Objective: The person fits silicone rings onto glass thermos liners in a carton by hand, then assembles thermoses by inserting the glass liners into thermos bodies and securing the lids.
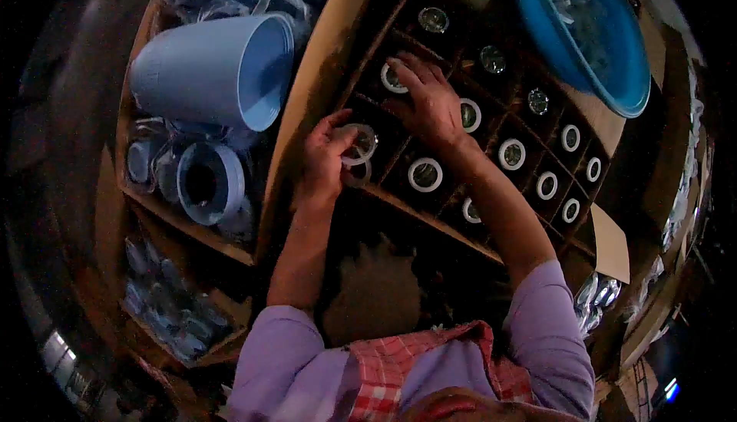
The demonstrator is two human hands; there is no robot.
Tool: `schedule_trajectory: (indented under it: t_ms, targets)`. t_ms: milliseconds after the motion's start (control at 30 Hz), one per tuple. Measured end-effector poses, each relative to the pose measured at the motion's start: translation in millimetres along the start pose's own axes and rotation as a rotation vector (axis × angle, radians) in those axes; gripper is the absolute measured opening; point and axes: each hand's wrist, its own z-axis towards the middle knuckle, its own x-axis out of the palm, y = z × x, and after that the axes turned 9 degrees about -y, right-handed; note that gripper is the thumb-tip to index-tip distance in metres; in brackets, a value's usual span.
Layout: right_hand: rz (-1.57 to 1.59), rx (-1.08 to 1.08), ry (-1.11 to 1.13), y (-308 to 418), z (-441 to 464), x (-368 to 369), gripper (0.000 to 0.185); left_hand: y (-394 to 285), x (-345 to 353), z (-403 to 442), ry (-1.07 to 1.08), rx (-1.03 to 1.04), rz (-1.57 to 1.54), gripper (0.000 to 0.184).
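Nearest to the camera is my red checked apron (380,364), below my two bare forearms. In front of me stands the cardboard box (430,221), which is divided into cells with glass pieces inside. I count nine white rings in the cells, each on a glass piece or around its top, as it seems. Three glass pieces along the far side, such as the far glass piece (433,20), show no white ring. So I judge that the larger part has its rings, and these three are without; what my arm covers I cannot tell.

My left hand (324,150) is at the near edge of the box. Its thumb and fingers are closed together and pinch a clear ring (361,144), which lies at the fingertips, on the side toward the box. Another pale round piece (357,173) hangs just below it.

My right hand (431,103) reaches into the cells. Its fingers lie over the near white ring (390,78), with the thumb apart from them; whether they press on it, I cannot tell. This ring is under the fingertips, not in the palm.
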Motion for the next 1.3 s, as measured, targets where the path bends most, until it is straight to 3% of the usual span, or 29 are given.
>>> schedule_trajectory:
  t_ms: [33,133,200,333,367,467,500,600,733,767,833,867,900,933,1000,1100,1300]
  targets:
    - [0.111,0.095,0.006,13,-7,-4,0.038,-2,4,-4,0.010,0.035,0.000,0.030]
    - [0.785,0.749,0.595,24,-16,4,0.026,9,10,2,0.029,0.220,0.033,0.032]
    - [0.816,0.836,0.577,33,-14,-4,0.022,10,10,1,0.028,0.337,0.086,0.032]
    - [0.923,1.024,0.443,29,-14,-12,0.021,-4,-13,-7,0.002,0.146,0.049,0.027]
    - [0.876,0.961,0.391,24,-19,-10,0.015,-8,-21,-7,0.024,0.077,0.039,0.026]
    - [0.487,0.253,0.042,28,-38,5,0.016,-4,-19,-13,-0.006,-0.110,0.042,0.018]
    - [0.338,0.077,0.091,32,-42,3,0.016,-4,-18,-13,0.008,-0.117,0.041,0.017]
    - [0.229,-0.160,0.046,56,-48,4,0.021,7,-17,-7,-0.003,-0.155,0.016,0.014]
    - [0.505,0.074,0.126,45,-44,-5,0.023,-3,-27,-7,0.083,-0.144,0.268,0.011]
    - [0.397,0.176,0.159,35,-40,-1,0.024,0,-28,-7,0.110,-0.079,0.292,0.011]
    - [0.450,0.288,0.358,30,-37,5,0.026,8,-30,-5,0.171,0.051,0.342,0.012]
    - [0.473,0.345,0.452,28,-33,7,0.026,4,-30,-4,0.175,0.022,0.375,0.012]
    - [0.492,0.231,0.556,20,-34,17,0.024,-1,-29,-5,0.179,-0.009,0.408,0.011]
    - [0.497,0.266,0.615,16,-32,19,0.022,-4,-29,-6,0.181,-0.041,0.441,0.011]
    - [0.506,0.330,0.738,11,-26,22,0.019,0,-30,-3,0.155,0.106,0.523,0.011]
    - [0.423,0.293,0.727,12,-17,22,0.017,0,-27,-2,0.059,0.197,0.713,0.013]
    - [0.063,0.179,0.371,24,-29,44,0.013,14,-11,6,-0.187,0.376,1.042,0.012]
